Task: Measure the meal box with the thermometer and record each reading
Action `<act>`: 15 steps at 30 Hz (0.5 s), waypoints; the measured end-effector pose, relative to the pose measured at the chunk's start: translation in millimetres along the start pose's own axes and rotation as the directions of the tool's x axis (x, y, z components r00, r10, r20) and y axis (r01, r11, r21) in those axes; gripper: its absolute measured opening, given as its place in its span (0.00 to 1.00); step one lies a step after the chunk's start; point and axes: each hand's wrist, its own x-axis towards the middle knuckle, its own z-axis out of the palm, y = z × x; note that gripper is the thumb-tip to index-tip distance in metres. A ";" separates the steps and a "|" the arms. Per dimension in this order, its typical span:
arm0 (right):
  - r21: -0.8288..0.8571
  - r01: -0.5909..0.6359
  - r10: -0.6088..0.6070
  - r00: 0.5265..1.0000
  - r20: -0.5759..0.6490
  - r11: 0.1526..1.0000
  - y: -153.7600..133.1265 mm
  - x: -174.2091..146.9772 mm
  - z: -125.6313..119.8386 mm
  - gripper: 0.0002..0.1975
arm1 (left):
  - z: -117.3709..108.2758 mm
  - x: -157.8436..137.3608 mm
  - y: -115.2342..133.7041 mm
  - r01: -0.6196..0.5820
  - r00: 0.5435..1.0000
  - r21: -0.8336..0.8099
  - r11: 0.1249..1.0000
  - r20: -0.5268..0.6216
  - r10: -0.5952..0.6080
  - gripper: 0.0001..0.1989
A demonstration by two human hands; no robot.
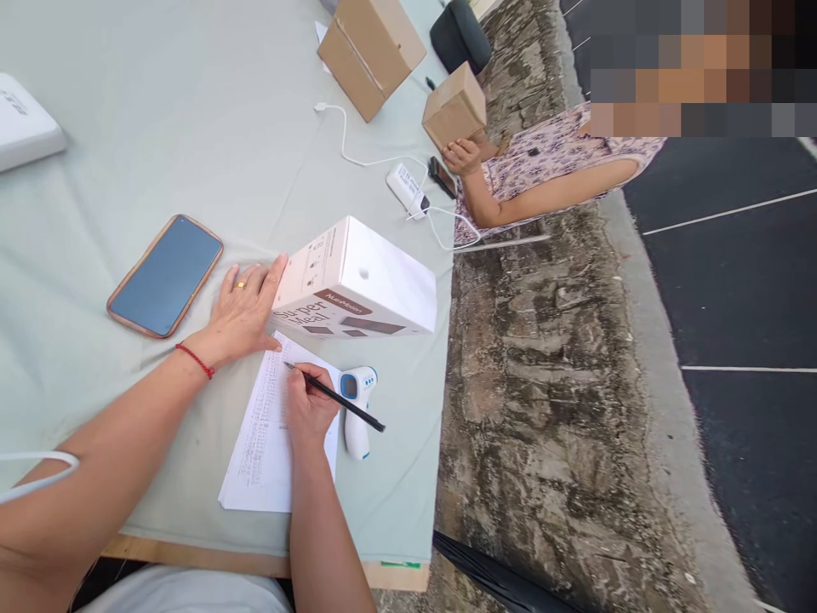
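My right hand (311,407) grips a black pen (345,400), its tip at the upper part of a sheet of paper (255,460) covered in rows of handwriting. My left hand (246,311) lies on the cloth with fingers stretched out. Its index finger rests against a white and pink box (389,272) printed "Super Meal", and its thumb reaches the paper's top edge. Just right of my right hand lies a white and blue infrared thermometer (358,409). A phone (166,277) with a dark screen is to the left of my left hand.
Across the table (210,111), another person's hand (463,157) holds a small cardboard box (454,106). A larger carton (374,55), a black case (460,36), a white device (407,189) with a cable, and a white box (25,123) also stand there. The table's edge runs down the right.
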 end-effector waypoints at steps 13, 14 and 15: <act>0.037 -0.002 0.002 1.000 0.003 0.999 0.2 1.2 0.3 0.07 | -1.8 0.8 1.2 0.014 1.000 -0.019 1.000 0.012 -0.014 0.69; 0.033 -0.005 0.005 1.000 0.000 0.999 0.2 1.1 0.3 0.07 | -1.4 0.8 0.9 0.010 1.000 -0.018 1.000 0.008 -0.010 0.69; 0.030 -0.008 0.008 1.000 -0.003 1.000 0.2 1.0 0.3 0.07 | -1.1 0.7 0.8 0.007 1.000 -0.017 1.000 0.004 -0.007 0.69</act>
